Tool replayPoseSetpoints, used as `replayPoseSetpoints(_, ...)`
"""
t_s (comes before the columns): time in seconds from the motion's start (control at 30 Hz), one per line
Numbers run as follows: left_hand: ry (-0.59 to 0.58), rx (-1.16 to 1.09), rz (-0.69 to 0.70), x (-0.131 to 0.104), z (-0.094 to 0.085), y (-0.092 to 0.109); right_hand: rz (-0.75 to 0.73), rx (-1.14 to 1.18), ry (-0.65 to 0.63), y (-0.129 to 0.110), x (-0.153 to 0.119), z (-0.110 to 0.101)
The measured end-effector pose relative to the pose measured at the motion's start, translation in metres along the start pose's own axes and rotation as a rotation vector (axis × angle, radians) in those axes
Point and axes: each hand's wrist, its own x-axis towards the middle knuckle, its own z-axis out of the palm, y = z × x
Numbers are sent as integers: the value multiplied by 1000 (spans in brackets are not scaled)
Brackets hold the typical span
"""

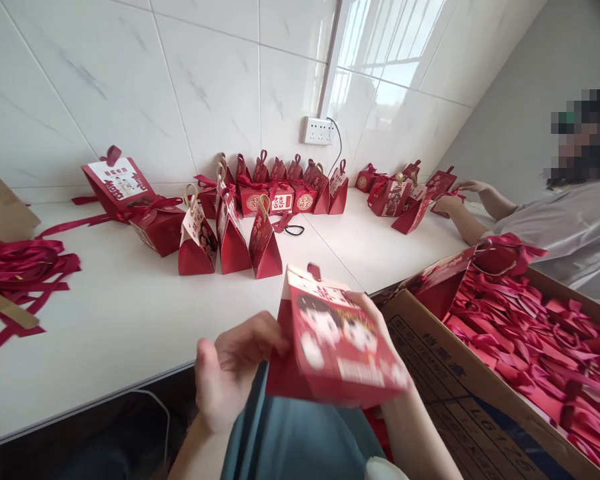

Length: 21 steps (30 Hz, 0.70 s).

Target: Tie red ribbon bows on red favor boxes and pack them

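Note:
A red gift box (337, 343) with a slanted front, two cartoon figures and a small ribbon loop on top is held up over my lap, slightly blurred. My right hand (373, 317) grips it from its right side, and most of that hand is hidden behind the box. At the box's left side, the bent fingertips of my left hand (243, 363) touch the cardboard, while the thumb stands well apart. On the white table (130, 333) beyond, several red gift boxes (266, 247) with loops stand upright.
Crimson ribbons (25, 273) lie in a heap at the left. On the right stands a large carton (445, 373) full of red ribboned pieces. Behind it a co-worker's hands (450, 200) touch boxes. A power strip (319, 131) is fixed to the tiled wall.

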Motion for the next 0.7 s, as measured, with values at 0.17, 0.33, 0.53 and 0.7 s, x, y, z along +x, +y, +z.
replayPoseSetpoints(0.17, 41, 346, 177, 8, -29, -17, -70, -124, -100, -12, -10, -14)
replayPoseSetpoints(0.33, 108, 548, 391, 26, -11, -9, -271, -357, -142, -17, -21, -15)
replayPoseSetpoints(0.53, -58, 708, 279, 38, 16, 12, -318, -411, -120, -20, -27, -11)
replayPoseSetpoints(0.7, -7, 611, 217, 38, 20, 12, -308, -392, -65, -17, -26, -9)
